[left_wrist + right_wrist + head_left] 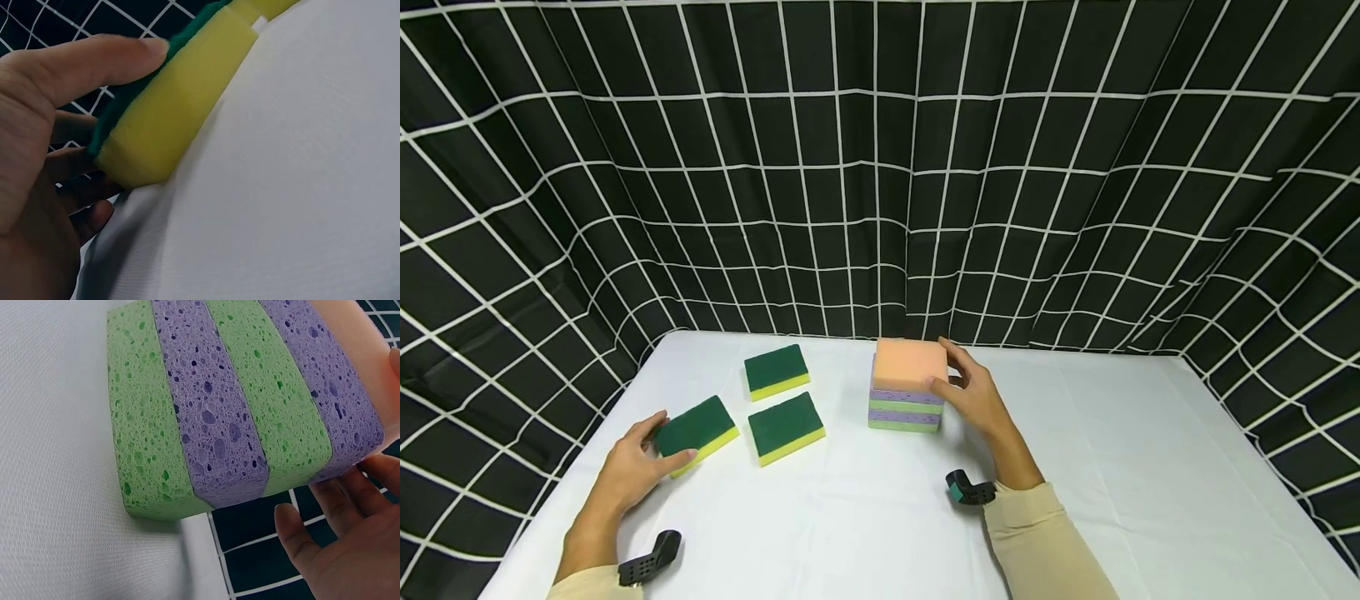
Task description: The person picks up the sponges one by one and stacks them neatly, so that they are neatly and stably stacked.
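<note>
In the head view, my left hand [631,471] spans the left end of a green-and-yellow scouring sponge [696,427], thumb at its near edge and fingers at its far side. This sponge [169,106] lies green side up on the white cloth. My right hand [973,396] holds an orange sponge [911,363] at its right end, thumb in front and fingertips behind. Beneath the orange sponge is a stack of purple and green sponges [905,410], in alternating layers. Pores show on the stack's side [206,419] in the right wrist view.
Two more scouring sponges, one farther back [777,370] and one nearer [786,425], lie between the left hand and the stack. A white cloth [865,517] covers the table. Black curtains with a white grid [880,192] surround its back and sides.
</note>
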The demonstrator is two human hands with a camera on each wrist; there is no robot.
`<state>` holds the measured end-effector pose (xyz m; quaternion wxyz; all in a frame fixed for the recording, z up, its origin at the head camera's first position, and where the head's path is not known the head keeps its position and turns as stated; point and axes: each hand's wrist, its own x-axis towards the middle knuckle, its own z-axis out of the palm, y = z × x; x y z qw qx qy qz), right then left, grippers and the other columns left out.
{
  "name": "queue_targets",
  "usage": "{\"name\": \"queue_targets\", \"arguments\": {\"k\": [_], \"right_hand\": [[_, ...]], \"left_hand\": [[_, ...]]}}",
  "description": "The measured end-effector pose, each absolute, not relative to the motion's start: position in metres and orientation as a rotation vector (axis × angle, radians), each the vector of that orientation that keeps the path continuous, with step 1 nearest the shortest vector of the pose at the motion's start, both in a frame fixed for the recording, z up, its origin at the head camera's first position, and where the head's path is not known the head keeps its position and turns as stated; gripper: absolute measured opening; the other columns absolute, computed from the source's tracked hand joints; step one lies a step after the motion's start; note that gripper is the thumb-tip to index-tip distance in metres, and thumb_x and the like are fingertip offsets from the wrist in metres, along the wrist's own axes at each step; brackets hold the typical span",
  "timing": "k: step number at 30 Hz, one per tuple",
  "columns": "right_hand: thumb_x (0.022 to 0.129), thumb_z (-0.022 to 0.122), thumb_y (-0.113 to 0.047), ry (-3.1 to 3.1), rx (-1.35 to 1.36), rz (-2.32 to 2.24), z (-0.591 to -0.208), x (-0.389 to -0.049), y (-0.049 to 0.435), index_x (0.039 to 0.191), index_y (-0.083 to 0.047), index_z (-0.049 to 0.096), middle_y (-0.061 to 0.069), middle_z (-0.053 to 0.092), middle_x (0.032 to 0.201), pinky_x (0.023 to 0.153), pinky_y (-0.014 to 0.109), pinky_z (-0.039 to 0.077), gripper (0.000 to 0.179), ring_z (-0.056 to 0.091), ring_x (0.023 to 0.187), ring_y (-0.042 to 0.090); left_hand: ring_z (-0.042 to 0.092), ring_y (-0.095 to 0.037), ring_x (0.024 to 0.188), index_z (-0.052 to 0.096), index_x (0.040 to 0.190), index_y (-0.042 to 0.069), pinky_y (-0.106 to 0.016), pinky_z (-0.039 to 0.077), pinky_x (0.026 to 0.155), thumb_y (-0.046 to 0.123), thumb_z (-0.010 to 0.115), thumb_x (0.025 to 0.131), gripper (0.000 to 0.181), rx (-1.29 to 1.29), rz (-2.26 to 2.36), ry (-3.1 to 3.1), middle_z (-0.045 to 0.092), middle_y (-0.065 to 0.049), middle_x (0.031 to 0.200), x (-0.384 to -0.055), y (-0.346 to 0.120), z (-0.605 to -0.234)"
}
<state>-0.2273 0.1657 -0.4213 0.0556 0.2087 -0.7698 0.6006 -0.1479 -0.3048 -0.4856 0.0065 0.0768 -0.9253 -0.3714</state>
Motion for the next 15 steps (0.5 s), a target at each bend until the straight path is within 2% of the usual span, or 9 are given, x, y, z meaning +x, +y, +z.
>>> {"name": "queue_targets", "arguments": {"k": [9,15], "right_hand": [[0.087,0.065,0.001,-2.349,0.621,1.821,-0.4192,-0.2266,0.164,0.144,0.012,0.031,0.029,0.042,0.139,0.097,0.053,0.04,0.067,0.043,0.125,0.04],[0.088,0.066,0.001,-2.348,0.614,1.826,-0.4187,-0.2244,0.1631,0.144,0.011,0.032,0.029,0.044,0.138,0.096,0.052,0.041,0.066,0.043,0.126,0.039]], "left_hand": [[0.034,-0.057,0.124,0.028,0.144,-0.01,-0.064,0.029,0.099,0.044,0.08,0.076,0.101,0.208,-1.057,-2.972,0.03,-0.039,0.141,-0.146,-0.3088,-0.4828],[0.043,-0.056,0.119,0.027,0.148,-0.005,-0.062,0.039,0.094,0.043,0.078,0.079,0.099,0.228,-1.15,-2.905,0.033,-0.038,0.14,-0.1422,-0.3113,-0.4765]]}}
